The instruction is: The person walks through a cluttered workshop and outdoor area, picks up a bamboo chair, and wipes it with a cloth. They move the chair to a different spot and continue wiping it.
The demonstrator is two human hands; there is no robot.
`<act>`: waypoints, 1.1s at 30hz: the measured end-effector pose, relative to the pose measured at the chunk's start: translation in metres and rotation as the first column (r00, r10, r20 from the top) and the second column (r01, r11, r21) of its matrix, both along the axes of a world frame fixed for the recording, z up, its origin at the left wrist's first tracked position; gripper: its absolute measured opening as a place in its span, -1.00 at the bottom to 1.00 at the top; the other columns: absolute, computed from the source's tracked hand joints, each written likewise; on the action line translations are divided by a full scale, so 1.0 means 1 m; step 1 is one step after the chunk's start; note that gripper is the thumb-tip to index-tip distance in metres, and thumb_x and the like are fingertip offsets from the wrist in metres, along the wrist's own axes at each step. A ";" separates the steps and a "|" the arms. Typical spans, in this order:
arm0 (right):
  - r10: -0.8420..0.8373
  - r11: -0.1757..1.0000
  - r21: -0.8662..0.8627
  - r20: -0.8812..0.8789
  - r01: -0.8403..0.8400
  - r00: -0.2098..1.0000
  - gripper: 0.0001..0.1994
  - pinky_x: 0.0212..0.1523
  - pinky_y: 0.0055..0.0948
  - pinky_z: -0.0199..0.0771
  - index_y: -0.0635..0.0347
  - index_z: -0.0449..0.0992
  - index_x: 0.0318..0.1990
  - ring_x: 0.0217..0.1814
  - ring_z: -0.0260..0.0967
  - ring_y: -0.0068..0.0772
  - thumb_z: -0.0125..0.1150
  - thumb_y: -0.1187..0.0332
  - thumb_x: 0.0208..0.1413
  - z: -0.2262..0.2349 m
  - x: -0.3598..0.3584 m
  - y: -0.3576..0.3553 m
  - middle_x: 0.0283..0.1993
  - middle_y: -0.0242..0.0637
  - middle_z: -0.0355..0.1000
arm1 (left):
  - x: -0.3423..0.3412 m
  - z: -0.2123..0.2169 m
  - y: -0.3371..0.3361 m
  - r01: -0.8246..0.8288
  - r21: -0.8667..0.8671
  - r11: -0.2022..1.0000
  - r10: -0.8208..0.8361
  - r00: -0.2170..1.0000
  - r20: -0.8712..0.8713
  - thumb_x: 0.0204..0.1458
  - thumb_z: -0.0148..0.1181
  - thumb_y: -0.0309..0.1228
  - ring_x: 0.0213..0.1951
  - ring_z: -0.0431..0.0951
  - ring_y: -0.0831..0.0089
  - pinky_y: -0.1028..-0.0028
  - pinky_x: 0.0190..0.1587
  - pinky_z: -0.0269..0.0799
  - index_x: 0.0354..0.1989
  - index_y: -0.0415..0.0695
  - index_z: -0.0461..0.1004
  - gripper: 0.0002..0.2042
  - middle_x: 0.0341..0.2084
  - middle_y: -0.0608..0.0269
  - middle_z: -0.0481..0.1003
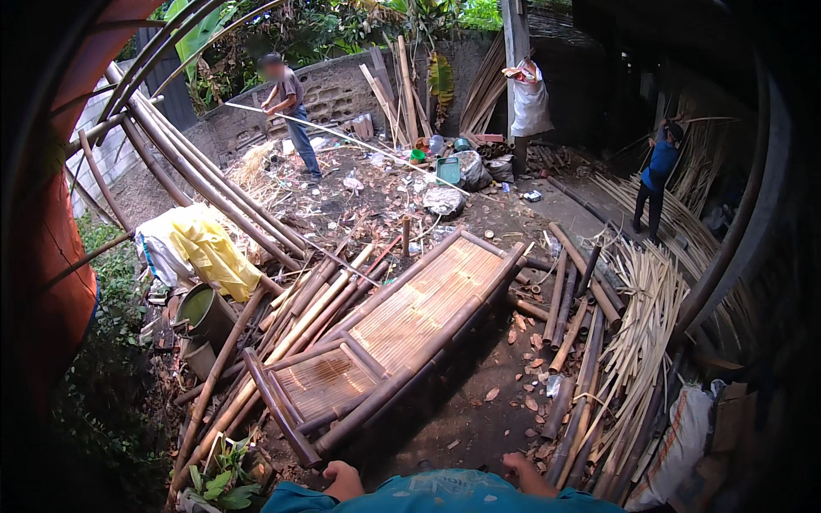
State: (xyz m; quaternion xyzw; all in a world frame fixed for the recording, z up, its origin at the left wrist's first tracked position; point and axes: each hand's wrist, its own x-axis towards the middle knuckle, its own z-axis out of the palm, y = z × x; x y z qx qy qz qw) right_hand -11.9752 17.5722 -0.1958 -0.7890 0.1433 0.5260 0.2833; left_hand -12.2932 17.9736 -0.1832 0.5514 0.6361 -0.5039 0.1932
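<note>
My left hand (344, 480) is low in the head view, just below the near end of a long bamboo bench (428, 295). Whether it touches the bench's dark end pole (282, 410) I cannot tell. Over at the right, my right hand (528, 474) hangs in front of my blue shirt, above bare ground strewn with dry leaves. The fingers of both hands are mostly hidden, and nothing shows in either hand. The bench has a slatted top in a frame of thick brown poles, with a crosspiece near its closer end.
Bamboo poles (321, 295) lie piled left of the bench. At right are thick bamboo lengths (586, 363) and pale split strips (646, 299). A bucket (205, 312) stands beneath a yellow sheet (209, 248). Farther off, one person (295, 107) holds a long pole; another (658, 171) stands by strips.
</note>
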 end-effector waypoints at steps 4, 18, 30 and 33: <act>-0.067 0.998 0.026 0.203 0.063 0.977 -0.59 -0.59 -0.35 0.49 0.11 0.29 0.03 -0.34 0.34 -0.33 -0.16 0.03 0.19 0.002 -0.018 -0.016 -0.28 -0.30 0.37 | 0.000 -0.001 0.006 0.049 0.016 0.999 -0.048 0.998 -0.039 -0.03 -0.14 -0.23 -0.09 0.47 0.37 0.33 -0.09 0.39 -0.13 -0.09 0.49 -0.63 -0.11 0.27 0.46; -0.217 0.975 -0.016 0.089 0.220 0.972 -0.63 -0.59 -0.31 0.47 0.31 0.44 -0.20 -0.55 0.37 -0.23 -0.11 0.15 0.14 0.027 -0.034 -0.039 -0.32 -0.18 0.43 | -0.005 -0.084 0.047 -0.307 -0.063 0.950 0.282 0.925 -0.254 -0.03 -0.17 -0.22 -0.02 0.44 0.30 0.25 -0.06 0.39 -0.10 -0.05 0.49 -0.61 -0.11 0.28 0.48; -0.220 0.973 -0.065 0.033 0.221 0.975 -0.63 -0.61 -0.36 0.43 0.23 0.44 -0.34 -0.53 0.27 -0.34 0.02 0.05 0.11 0.039 -0.044 -0.048 -0.45 -0.27 0.29 | -0.006 -0.100 0.046 -0.845 0.336 0.417 0.817 0.510 0.270 -0.02 -0.21 -0.19 -0.01 0.43 0.37 0.32 -0.03 0.35 -0.11 0.01 0.49 -0.61 -0.08 0.36 0.47; -0.183 0.980 -0.070 0.024 0.184 0.983 -0.63 -0.58 -0.34 0.45 0.22 0.45 -0.31 -0.48 0.29 -0.34 0.01 0.04 0.12 0.027 -0.045 -0.059 -0.42 -0.28 0.31 | -0.005 -0.084 0.036 -0.481 0.112 0.869 0.489 0.870 -0.057 0.00 -0.18 -0.24 -0.01 0.42 0.39 0.35 -0.06 0.35 -0.15 0.00 0.49 -0.66 -0.08 0.33 0.47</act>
